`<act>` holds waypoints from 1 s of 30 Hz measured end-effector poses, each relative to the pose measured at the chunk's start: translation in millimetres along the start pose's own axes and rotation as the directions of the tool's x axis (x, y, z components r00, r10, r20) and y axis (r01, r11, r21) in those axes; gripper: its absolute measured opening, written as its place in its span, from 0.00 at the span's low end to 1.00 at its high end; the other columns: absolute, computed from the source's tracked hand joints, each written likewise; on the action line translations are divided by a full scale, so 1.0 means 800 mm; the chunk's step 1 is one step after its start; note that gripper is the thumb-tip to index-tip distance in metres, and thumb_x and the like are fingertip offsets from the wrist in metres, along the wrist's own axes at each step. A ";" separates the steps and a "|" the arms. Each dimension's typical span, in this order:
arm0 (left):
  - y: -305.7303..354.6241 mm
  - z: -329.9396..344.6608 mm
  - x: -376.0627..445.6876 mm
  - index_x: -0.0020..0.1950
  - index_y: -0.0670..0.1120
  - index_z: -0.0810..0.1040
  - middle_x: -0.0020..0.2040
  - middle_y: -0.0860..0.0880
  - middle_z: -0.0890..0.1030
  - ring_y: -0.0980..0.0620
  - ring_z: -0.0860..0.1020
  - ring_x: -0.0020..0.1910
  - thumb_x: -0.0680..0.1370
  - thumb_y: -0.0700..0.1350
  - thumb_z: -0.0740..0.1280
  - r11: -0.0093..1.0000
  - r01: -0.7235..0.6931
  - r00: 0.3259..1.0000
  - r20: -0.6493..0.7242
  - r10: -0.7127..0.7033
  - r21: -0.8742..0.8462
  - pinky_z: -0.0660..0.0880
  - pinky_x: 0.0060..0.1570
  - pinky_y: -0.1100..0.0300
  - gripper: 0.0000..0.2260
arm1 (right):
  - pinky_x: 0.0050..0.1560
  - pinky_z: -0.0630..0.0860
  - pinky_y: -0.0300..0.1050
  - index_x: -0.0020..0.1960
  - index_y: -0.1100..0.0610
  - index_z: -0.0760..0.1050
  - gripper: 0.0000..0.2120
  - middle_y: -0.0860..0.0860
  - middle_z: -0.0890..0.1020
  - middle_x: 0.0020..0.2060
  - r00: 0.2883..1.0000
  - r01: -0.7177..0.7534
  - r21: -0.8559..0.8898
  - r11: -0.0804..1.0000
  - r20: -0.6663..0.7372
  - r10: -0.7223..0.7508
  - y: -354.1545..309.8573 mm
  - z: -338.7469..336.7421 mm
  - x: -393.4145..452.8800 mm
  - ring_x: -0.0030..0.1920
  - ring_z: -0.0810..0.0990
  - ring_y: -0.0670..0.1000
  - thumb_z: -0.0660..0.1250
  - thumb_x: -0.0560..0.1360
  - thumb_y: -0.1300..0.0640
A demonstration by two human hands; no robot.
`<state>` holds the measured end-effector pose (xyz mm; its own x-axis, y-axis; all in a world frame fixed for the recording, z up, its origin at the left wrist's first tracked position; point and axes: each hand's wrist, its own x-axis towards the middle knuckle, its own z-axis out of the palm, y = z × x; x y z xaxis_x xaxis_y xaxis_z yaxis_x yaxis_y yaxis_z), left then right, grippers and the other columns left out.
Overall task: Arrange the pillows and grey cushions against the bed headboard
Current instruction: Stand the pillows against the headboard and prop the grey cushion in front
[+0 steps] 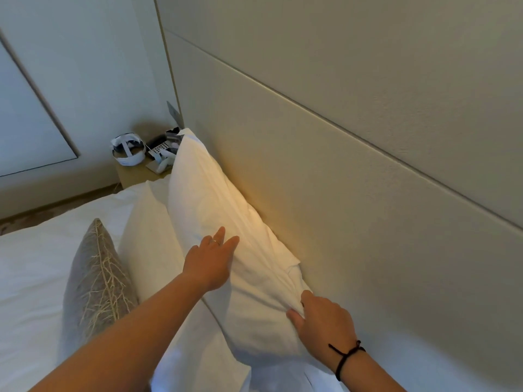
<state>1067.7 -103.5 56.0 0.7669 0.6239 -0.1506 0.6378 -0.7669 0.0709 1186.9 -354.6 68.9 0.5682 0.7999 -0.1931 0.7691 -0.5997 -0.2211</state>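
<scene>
A white pillow (pixel 220 222) is standing on edge against the beige headboard (pixel 339 179), with a second white pillow (pixel 147 236) leaning in front of it and a grey cushion (pixel 96 278) with a pale branch pattern propped upright against that one on the bed (pixel 34 264). The left hand (pixel 210 261) is lying flat on the back pillow's face, fingers extended and slightly spread, while the right hand (pixel 322 321), a dark cord at its wrist, is pinching a fold of the same pillow near its lower corner. A small table (pixel 133 174) beside the bed is carrying a white headset (pixel 127 149).
</scene>
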 end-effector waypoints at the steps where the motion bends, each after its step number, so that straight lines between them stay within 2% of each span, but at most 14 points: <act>1: -0.007 -0.002 0.000 0.76 0.59 0.54 0.81 0.47 0.51 0.41 0.61 0.75 0.79 0.43 0.58 1.000 0.004 1.000 0.002 -0.004 -0.009 0.73 0.63 0.46 0.29 | 0.37 0.66 0.46 0.47 0.47 0.63 0.16 0.46 0.77 0.44 1.000 -0.004 -0.012 1.000 -0.022 0.003 -0.004 -0.004 0.004 0.43 0.78 0.51 0.55 0.77 0.35; 4: -0.027 -0.002 0.002 0.77 0.59 0.53 0.81 0.48 0.51 0.42 0.61 0.75 0.78 0.42 0.59 0.999 0.018 1.000 0.008 -0.018 -0.027 0.72 0.63 0.46 0.30 | 0.44 0.73 0.46 0.60 0.48 0.68 0.20 0.47 0.76 0.54 0.996 0.034 0.005 0.999 -0.089 -0.033 -0.024 -0.013 0.020 0.51 0.77 0.51 0.58 0.76 0.35; 6: -0.037 -0.002 0.004 0.77 0.59 0.52 0.81 0.48 0.52 0.42 0.61 0.74 0.78 0.43 0.59 0.999 0.018 1.000 0.010 -0.018 -0.032 0.72 0.63 0.46 0.30 | 0.53 0.74 0.47 0.68 0.49 0.66 0.26 0.48 0.75 0.61 0.994 0.060 0.045 0.997 -0.096 -0.056 -0.042 -0.016 0.032 0.58 0.76 0.52 0.60 0.76 0.36; 8: -0.043 -0.004 0.009 0.77 0.59 0.52 0.81 0.48 0.52 0.43 0.62 0.74 0.78 0.43 0.61 1.000 0.000 1.000 0.002 0.000 -0.024 0.72 0.62 0.47 0.31 | 0.56 0.74 0.49 0.70 0.50 0.64 0.27 0.49 0.75 0.63 0.996 0.066 0.065 0.996 -0.064 -0.062 -0.063 -0.016 0.045 0.60 0.76 0.54 0.61 0.76 0.37; 12: -0.052 -0.011 0.024 0.77 0.58 0.52 0.81 0.47 0.52 0.42 0.63 0.75 0.78 0.41 0.64 0.997 -0.057 0.997 -0.046 0.059 0.048 0.74 0.61 0.49 0.33 | 0.52 0.75 0.51 0.63 0.52 0.68 0.23 0.52 0.76 0.57 0.999 0.050 0.032 0.998 0.003 -0.050 -0.097 -0.011 0.071 0.55 0.77 0.56 0.62 0.76 0.38; 15: -0.058 -0.014 0.040 0.78 0.58 0.51 0.81 0.48 0.50 0.42 0.60 0.76 0.78 0.40 0.66 0.991 -0.075 0.996 -0.042 0.080 0.115 0.70 0.65 0.46 0.35 | 0.53 0.74 0.51 0.63 0.53 0.68 0.23 0.53 0.76 0.57 0.998 -0.009 0.035 0.999 0.055 0.007 -0.108 -0.004 0.088 0.55 0.76 0.56 0.62 0.76 0.38; 20: -0.066 -0.024 0.078 0.79 0.55 0.51 0.82 0.46 0.47 0.40 0.50 0.79 0.79 0.50 0.68 0.940 -0.129 0.991 0.005 0.134 0.314 0.56 0.73 0.39 0.35 | 0.52 0.74 0.49 0.59 0.54 0.70 0.23 0.53 0.76 0.56 0.993 -0.090 0.124 0.988 0.090 0.079 -0.118 0.008 0.122 0.54 0.76 0.55 0.62 0.75 0.37; 24: -0.061 -0.030 0.116 0.79 0.53 0.49 0.82 0.45 0.46 0.40 0.46 0.79 0.77 0.55 0.69 0.833 -0.220 0.974 0.074 0.212 0.507 0.54 0.74 0.39 0.38 | 0.51 0.75 0.48 0.58 0.55 0.72 0.25 0.53 0.76 0.55 0.991 -0.115 0.159 0.981 0.081 0.103 -0.127 0.022 0.151 0.54 0.76 0.55 0.62 0.74 0.35; 27: -0.054 -0.034 0.146 0.78 0.52 0.53 0.81 0.46 0.52 0.41 0.48 0.79 0.77 0.54 0.71 0.752 -0.295 0.955 0.155 0.253 0.589 0.57 0.73 0.40 0.36 | 0.49 0.73 0.48 0.55 0.55 0.74 0.22 0.53 0.76 0.53 0.991 -0.120 0.154 0.981 0.083 0.108 -0.125 0.031 0.168 0.53 0.76 0.56 0.62 0.75 0.37; 30: -0.041 -0.035 0.165 0.74 0.50 0.66 0.74 0.46 0.68 0.42 0.59 0.76 0.79 0.54 0.66 0.698 -0.336 0.942 0.223 0.251 0.633 0.55 0.74 0.39 0.25 | 0.42 0.69 0.46 0.47 0.53 0.74 0.11 0.52 0.76 0.46 0.992 -0.104 0.161 0.981 0.081 0.092 -0.122 0.037 0.180 0.47 0.77 0.55 0.61 0.79 0.46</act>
<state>1150.1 8.6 61.1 0.8664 0.3619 -0.3440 0.1426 -0.8396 -0.5241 1184.8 -181.5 34.2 0.6106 0.7371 -0.2894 0.6486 -0.6752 -0.3512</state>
